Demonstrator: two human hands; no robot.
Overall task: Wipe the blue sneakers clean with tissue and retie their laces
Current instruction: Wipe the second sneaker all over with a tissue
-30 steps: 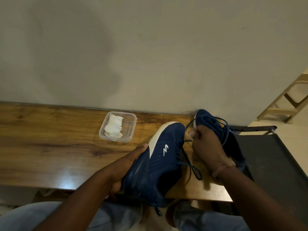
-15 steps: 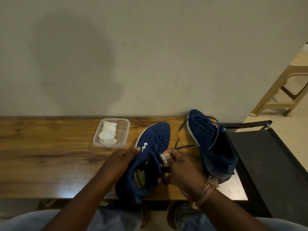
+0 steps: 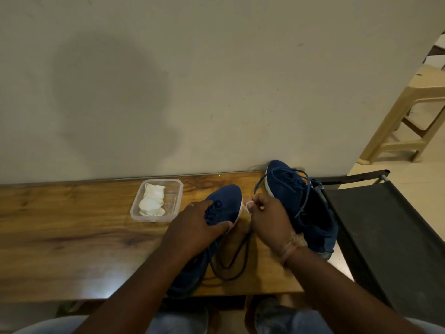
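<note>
- Near sneaker point(image 3: 224, 206): blue, white-soled, lower centre of the frame, lying on the table point(image 3: 72, 237) with its toe toward the wall. Its dark lace point(image 3: 237, 259) trails loose in a loop across the wood toward the near edge.
- Left hand point(image 3: 195, 227): laid over the sneaker's upper, fingers curled across the eyelet area and thumb at the sole edge, gripping it.
- Right hand point(image 3: 267, 220): just right of the toe, fingers curled, pinching a small white tissue point(image 3: 249, 205) at the fingertips, beside the white sole.
- Second sneaker point(image 3: 301, 203): right of centre, upright against the wall, laces undone and looped over its collar, heel near the table's right end.
- Clear plastic container point(image 3: 173, 203): left of the near sneaker, with crumpled white tissues point(image 3: 153, 200) inside.
- Surroundings: dark folding seat point(image 3: 385, 237) at right; beige plastic stool point(image 3: 409, 121) at upper right.
- Risks, as judged:
  - The tissue scrap is small; rubbing hard on the sole could shred it or let it slip out.
  - The loose lace lies under the working area; it may snag on the wrist or be dragged off the near edge.
  - The heel overhangs the near edge; easing the left grip could let the shoe tip toward the lap.
  - The second sneaker sits close to the right elbow and could be nudged off the end.
</note>
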